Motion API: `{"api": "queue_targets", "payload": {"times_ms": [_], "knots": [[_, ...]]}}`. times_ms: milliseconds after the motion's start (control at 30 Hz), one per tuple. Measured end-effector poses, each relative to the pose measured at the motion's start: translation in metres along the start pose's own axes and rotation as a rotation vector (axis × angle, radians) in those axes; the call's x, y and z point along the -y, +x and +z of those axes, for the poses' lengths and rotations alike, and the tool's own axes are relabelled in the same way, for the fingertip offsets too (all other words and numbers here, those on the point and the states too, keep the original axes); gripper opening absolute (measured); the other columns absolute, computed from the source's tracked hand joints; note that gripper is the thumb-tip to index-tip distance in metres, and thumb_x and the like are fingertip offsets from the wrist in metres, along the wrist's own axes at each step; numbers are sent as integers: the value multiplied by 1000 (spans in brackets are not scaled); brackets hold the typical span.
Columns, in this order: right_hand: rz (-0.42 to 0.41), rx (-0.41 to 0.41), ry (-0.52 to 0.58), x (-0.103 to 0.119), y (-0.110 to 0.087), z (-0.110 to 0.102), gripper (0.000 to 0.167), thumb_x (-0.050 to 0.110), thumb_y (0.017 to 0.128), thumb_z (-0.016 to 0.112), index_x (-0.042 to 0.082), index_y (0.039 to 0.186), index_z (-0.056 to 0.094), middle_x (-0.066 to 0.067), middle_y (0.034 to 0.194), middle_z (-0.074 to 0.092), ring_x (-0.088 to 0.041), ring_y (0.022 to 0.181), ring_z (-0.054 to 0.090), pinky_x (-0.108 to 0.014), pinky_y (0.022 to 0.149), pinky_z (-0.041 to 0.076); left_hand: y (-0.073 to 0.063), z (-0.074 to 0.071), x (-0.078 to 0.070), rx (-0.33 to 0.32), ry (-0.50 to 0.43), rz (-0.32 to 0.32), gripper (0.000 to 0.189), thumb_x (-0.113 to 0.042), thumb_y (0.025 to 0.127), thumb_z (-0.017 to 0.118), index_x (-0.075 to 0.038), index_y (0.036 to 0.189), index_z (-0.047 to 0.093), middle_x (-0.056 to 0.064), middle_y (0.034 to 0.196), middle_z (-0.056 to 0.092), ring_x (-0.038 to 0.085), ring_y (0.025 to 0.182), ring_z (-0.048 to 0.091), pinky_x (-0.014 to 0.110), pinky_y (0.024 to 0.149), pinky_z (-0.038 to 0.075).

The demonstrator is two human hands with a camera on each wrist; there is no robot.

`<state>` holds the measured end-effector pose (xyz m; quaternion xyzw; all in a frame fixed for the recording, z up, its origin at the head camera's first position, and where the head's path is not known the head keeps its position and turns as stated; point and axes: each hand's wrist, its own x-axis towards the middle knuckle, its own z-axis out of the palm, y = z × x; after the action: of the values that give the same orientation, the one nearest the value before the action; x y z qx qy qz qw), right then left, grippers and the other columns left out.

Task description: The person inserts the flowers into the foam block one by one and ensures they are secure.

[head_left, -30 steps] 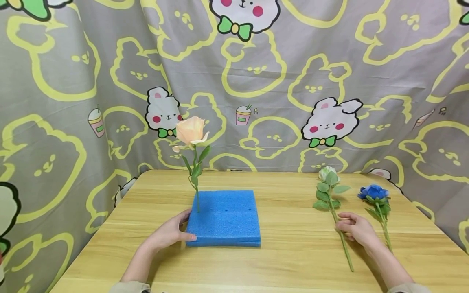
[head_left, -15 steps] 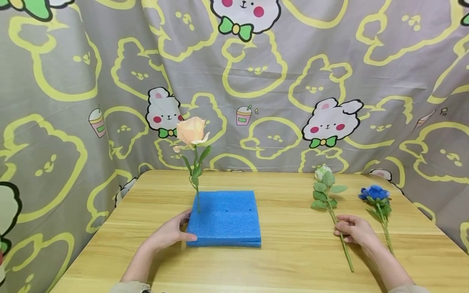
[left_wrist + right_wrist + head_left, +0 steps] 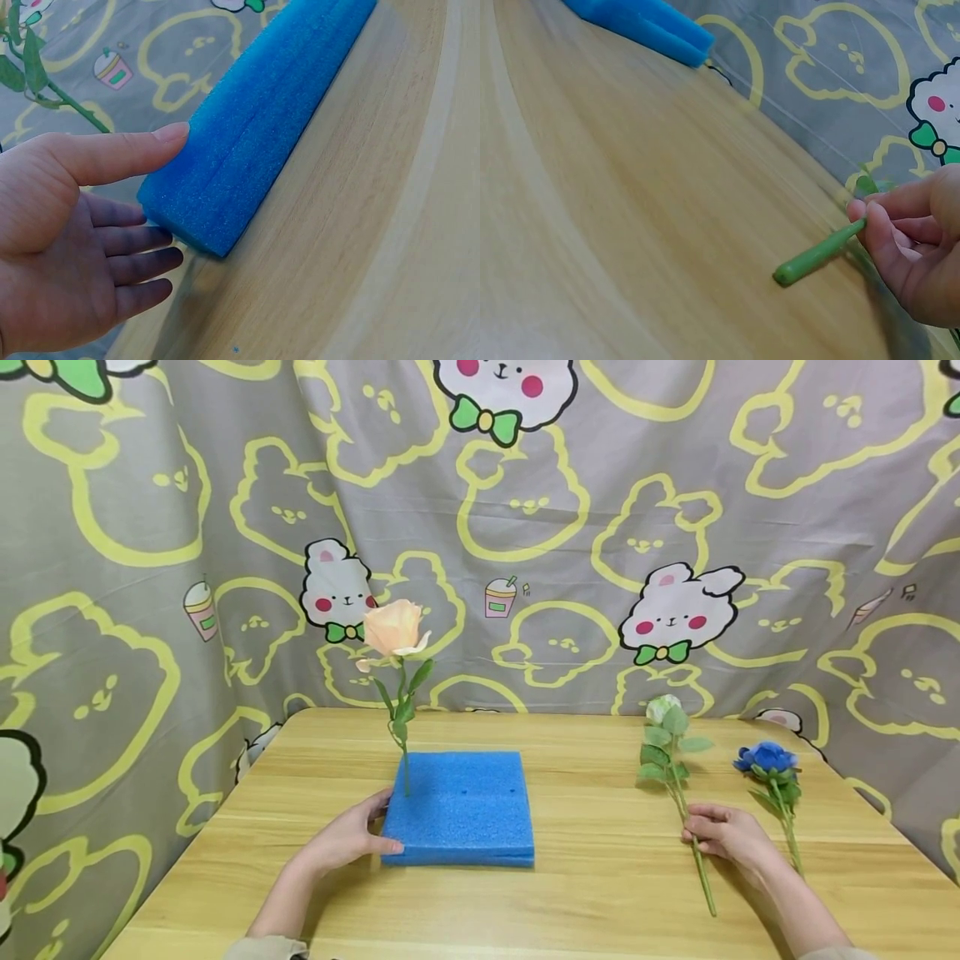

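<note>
My left hand (image 3: 347,838) is at the left side of a blue foam block (image 3: 468,810), its thumb touching the near left corner. The left wrist view shows the thumb on the foam (image 3: 247,142) and the other fingers straight beside its end. A peach rose (image 3: 393,628) stands upright in the block near its left edge. With thumb and fingers, my right hand (image 3: 729,837) pinches the stem of a white rose (image 3: 664,710). Its green stem end (image 3: 810,262) sticks out toward the wrist camera.
A blue flower (image 3: 767,758) with a green stem lies to the right, partly behind the right forearm. Two small dark holes show in the foam's top. Beyond the wooden table (image 3: 585,893) hangs a grey patterned curtain (image 3: 555,560).
The right hand has closed more firmly round the white rose's stem. The stem's lower end has shifted slightly left, and the bloom has risen a little. The left hand has stayed at the block.
</note>
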<state>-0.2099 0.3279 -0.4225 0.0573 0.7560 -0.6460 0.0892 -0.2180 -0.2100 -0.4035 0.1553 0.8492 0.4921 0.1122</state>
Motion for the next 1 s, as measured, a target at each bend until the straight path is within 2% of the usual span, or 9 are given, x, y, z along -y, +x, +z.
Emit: {"api": "queue_targets", "payload": {"times_ms": [200,367,733,1000], "knots": [[-37,12,28,8,1,5,49,6,92,55,-21,126,34,0,89,65,-9,79,64,-21,63,51,0,0,0,-6,-1,-11,96,-23,74,78,12,142,19,32,143,27,46,129,28,56,105,23],[-56,20,19,14,1,10,52,8,92,57,-20,127,33,0,93,64,-9,82,64,-22,66,52,1,0,-1,-13,-9,-24,96,-23,73,79,10,142,20,30,143,28,44,130,29,55,105,22],[-117,-15,-50,25,-1,23,49,8,89,60,-18,124,39,-1,92,64,-10,80,64,-24,65,53,5,0,-3,-4,-4,-10,96,-23,73,79,10,142,20,29,145,25,44,131,27,55,106,21],[-170,-2,-61,40,0,32,46,10,90,59,-16,122,38,-4,95,60,-12,83,63,-25,67,52,3,-2,-3,11,-29,21,92,-16,75,77,12,141,19,31,145,24,47,130,26,57,105,21]]}}
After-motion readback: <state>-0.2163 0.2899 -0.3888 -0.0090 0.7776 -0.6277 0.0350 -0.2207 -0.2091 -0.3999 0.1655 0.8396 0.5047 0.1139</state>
